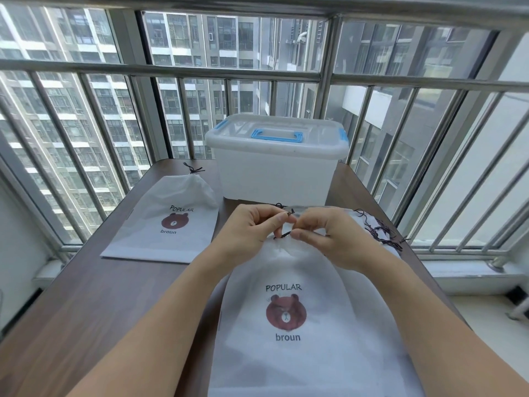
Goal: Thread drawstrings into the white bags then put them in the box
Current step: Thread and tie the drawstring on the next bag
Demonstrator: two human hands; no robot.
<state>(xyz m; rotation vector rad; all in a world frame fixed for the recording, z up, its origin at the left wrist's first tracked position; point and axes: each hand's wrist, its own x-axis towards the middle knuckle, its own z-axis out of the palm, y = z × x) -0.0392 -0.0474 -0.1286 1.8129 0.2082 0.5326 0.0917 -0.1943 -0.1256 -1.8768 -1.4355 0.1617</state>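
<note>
Drawstring between both hands' fingers

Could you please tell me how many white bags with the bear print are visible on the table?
2: one bag lies left of the box, cinched; the other lies under the hands, nearest the camera. More may be hidden under the loose drawstrings at right.

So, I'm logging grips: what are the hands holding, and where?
Both the left hand and right hand pinch the dark drawstring at the mouth of the near white bag.
</note>
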